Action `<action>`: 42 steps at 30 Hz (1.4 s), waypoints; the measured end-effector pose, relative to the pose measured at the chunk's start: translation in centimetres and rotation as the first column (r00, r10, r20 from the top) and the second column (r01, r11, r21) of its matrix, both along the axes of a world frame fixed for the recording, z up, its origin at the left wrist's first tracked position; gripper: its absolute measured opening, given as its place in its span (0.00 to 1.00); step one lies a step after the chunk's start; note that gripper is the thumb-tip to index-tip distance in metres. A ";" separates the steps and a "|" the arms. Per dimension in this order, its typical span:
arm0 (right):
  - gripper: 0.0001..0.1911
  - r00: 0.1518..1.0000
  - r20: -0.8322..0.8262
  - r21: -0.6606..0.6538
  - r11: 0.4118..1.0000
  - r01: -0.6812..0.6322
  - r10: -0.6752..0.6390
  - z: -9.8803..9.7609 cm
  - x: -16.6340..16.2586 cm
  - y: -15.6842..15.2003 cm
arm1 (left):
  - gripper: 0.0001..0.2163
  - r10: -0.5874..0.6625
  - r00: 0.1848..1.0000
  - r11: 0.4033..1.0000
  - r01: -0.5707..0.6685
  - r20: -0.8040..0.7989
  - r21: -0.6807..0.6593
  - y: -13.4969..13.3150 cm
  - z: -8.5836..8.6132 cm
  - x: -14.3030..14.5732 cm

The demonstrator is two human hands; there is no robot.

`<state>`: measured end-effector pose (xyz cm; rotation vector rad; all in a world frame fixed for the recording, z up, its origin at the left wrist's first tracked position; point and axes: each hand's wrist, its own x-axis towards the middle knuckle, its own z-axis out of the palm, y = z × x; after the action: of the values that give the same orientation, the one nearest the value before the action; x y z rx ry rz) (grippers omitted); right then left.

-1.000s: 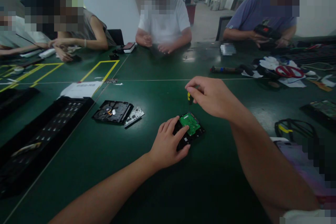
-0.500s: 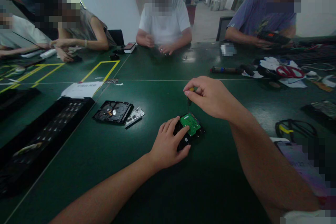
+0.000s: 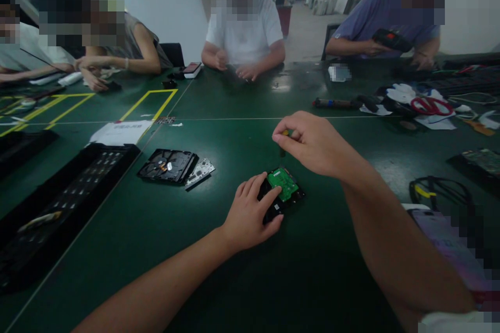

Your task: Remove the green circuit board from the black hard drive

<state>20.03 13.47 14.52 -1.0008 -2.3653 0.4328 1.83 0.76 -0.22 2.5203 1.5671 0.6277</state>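
The drive (image 3: 277,207) is steadied on the table (image 3: 273,286) by the left hand (image 3: 252,213), whose fingers are spread over its left side, one fingertip being laid at the green board (image 3: 283,182). Above the drive's far edge, the screwdriver (image 3: 282,152) is pinched, roughly upright, between thumb and fingers of the right hand (image 3: 308,140); whether the drive is touched by its tip cannot be told. Left of the drive, a second drive (image 3: 166,166) and a loose board (image 3: 200,174) are laid side by side; farther left, a tray (image 3: 130,148) is placed. Right of the drive, a cable (image 3: 424,192) is coiled.
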 end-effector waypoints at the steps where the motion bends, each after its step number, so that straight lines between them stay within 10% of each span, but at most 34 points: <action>1: 0.07 1.000 0.002 0.006 1.000 -0.009 0.009 0.0 0.0 0.0 | 0.28 0.000 1.000 1.000 0.000 0.001 0.001 0.0 0.0 0.0; 42: 0.07 0.998 -0.013 -0.047 0.997 0.062 -0.063 0.1 0.3 -0.1 | 0.29 -0.001 1.000 1.000 0.001 0.015 -0.003 0.0 0.1 0.0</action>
<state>20.37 13.35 14.60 -1.0861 -2.3135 0.4713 1.85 0.81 -0.13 2.5086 1.5608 0.6423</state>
